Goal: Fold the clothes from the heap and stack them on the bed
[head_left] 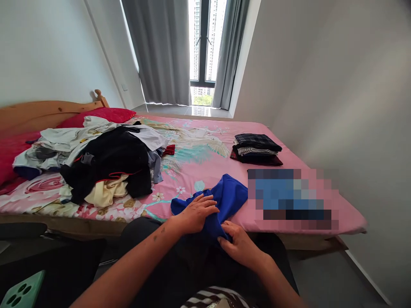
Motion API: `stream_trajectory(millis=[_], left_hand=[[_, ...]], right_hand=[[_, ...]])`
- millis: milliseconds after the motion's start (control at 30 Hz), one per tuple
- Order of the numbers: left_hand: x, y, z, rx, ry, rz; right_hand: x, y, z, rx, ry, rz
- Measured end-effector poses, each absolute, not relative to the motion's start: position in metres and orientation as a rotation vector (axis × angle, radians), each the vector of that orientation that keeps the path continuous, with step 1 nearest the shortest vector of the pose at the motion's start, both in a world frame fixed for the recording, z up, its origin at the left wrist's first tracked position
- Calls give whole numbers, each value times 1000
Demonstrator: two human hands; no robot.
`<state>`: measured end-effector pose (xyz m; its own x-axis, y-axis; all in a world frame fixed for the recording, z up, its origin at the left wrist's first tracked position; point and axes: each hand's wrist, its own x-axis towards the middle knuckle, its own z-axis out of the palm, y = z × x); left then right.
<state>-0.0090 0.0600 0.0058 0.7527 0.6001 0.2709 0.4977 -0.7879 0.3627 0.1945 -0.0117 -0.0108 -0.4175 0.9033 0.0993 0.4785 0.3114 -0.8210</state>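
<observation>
A smooth royal-blue garment (229, 194) lies across the near edge of the bed and hangs down over my lap; its exact kind does not show. My left hand (201, 210) rests on top of it with the fingers stretched out, close to a gathered part of the cloth. Lower and to the right, my right hand (239, 244) pinches the garment's near edge between thumb and fingers. Part of the cloth below the hands is hidden against my dark clothing.
On the pink flowered bedsheet (189, 169), a heap of loose clothes (112, 154) lies left, before red pillows (109, 113). A folded stack of dark clothes (257, 149) sits right, with a pixelated patch nearer me. A green phone (24, 288) is at lower left.
</observation>
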Motion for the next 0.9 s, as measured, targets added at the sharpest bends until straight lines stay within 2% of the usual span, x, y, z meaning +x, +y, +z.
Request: stream_trajectory(millis=[133,267,367,467,600,667,767,833,900], left_hand=[[6,86,26,2705,763,377],[19,91,39,2512,724,569],[19,87,38,2211,850,683],[9,93,37,2021,954,561],[-15,135,77,2192,1385,449],[-22,157,120,2249,1610,654],[-19,165,183,2353,1846,1202],[-10,152,199,2351,1727,1413],[-1,133,183,2247,1524,1444]], right_hand=[[222,11,19,-1319,-1930,796],[243,44,37,-1350,-1782,654],[243,67,39,-1268,-1787,661],[238,96,38,-1272,-1919,646],[235,143,76,-1363,-2177,253],[233,159,115,-1329,-2126,-37],[228,164,173,-1140,-1895,-376],[226,155,190,-1047,-1799,-459],[228,142,180,-1026,-1837,-437]])
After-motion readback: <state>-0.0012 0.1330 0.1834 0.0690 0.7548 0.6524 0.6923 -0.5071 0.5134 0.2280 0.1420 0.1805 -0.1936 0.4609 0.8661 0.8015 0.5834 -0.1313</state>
